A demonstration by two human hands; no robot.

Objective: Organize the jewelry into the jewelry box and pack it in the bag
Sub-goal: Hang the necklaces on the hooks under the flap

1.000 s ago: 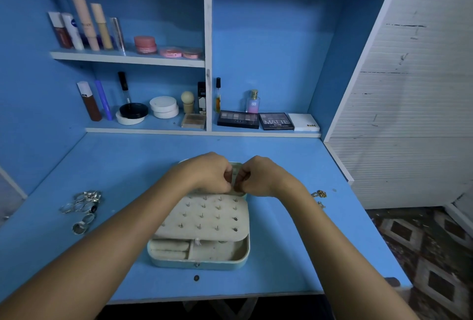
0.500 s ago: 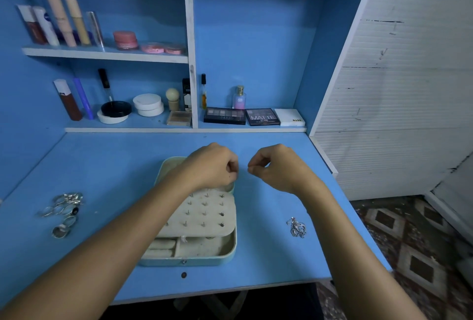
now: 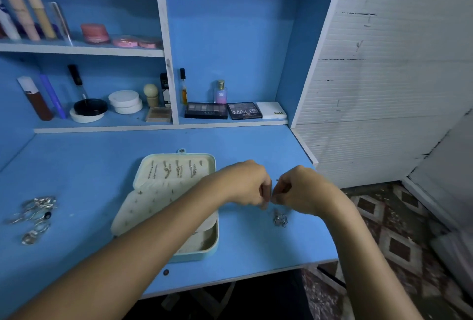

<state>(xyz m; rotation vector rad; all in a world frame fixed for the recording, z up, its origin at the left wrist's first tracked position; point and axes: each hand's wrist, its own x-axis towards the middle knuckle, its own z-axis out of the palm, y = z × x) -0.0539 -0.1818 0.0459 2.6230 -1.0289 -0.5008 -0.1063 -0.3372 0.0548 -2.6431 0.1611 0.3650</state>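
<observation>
the open jewelry box (image 3: 176, 202) is used as landmark: several pieces are already hung in its lid. just right of it, something thin, too small to name, is pinched between the left hand (image 3: 247, 184) and right hand (image 3: 302, 190) above a small silver heap (image 3: 280, 218). rings (image 3: 34, 214) left of the box are yet to be stored; no bag is seen.

Blue desk (image 3: 76, 166), eyeshadow palettes (image 3: 222, 110) on lower shelf, pink compacts (image 3: 122, 38) above, patterned floor (image 3: 399, 230)
</observation>
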